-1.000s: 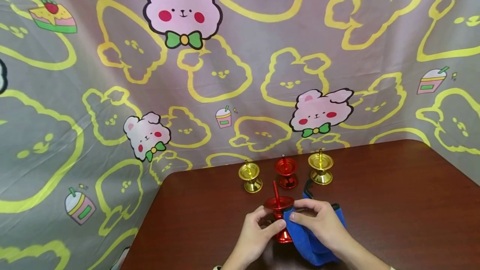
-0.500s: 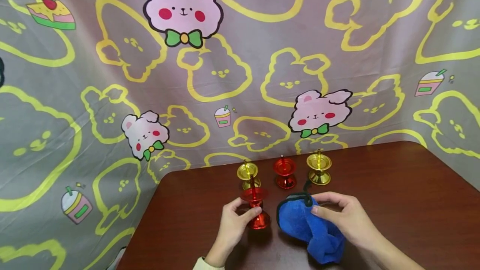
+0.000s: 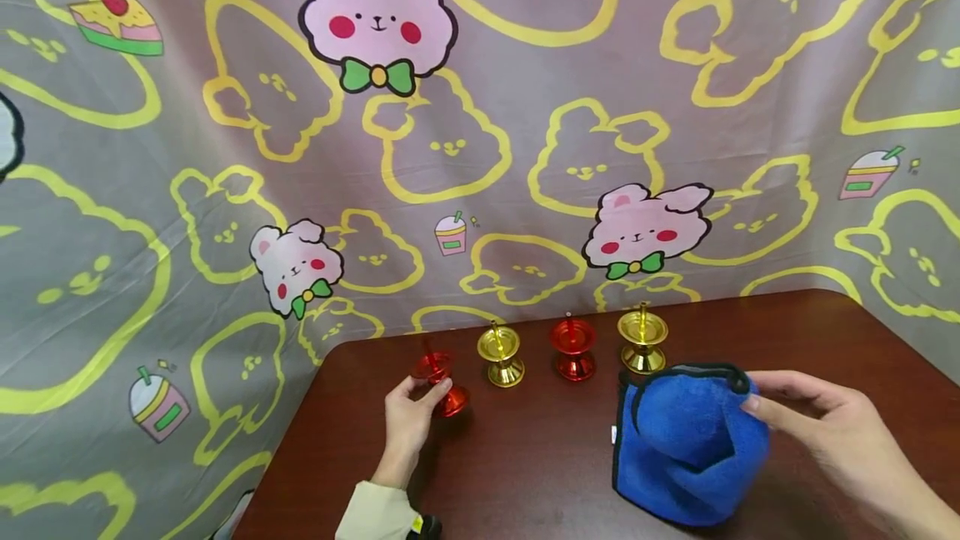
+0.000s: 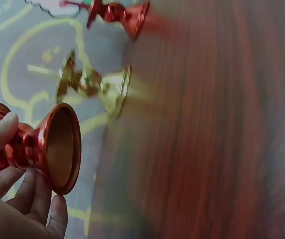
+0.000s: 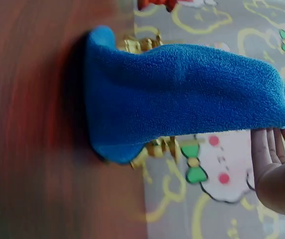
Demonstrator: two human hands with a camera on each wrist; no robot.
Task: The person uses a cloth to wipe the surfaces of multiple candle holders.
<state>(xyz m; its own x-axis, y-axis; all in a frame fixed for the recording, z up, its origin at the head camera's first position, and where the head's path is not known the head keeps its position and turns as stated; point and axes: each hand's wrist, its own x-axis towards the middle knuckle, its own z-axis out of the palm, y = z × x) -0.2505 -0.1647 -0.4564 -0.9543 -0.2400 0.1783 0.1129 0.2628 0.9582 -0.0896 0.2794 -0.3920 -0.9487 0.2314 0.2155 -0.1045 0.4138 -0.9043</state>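
My left hand (image 3: 407, 423) grips a shiny red candle holder (image 3: 452, 400) round its narrow stem, at the left end of a row of similar holders. Its thin spike points up, and in the left wrist view the hollow underside of its base (image 4: 61, 149) shows above the table. My right hand (image 3: 832, 415) pinches a blue cloth (image 3: 690, 440) with dark edging by its upper right part. The cloth hangs down in folds over the front right of the table. In the right wrist view, part of a gold holder (image 5: 157, 148) shows behind it.
Along the back of the brown table (image 3: 540, 457) stand a gold candle holder (image 3: 506, 369), a red one (image 3: 575, 365) and another gold one (image 3: 643, 357). A grey curtain (image 3: 517, 223) with cartoon rabbits hangs right behind the table's back edge.
My left hand has carried the red candle holder away from the cloth, leftward and back, beside the left gold one. My right hand has drawn the blue cloth to the right, where it hangs more spread out.
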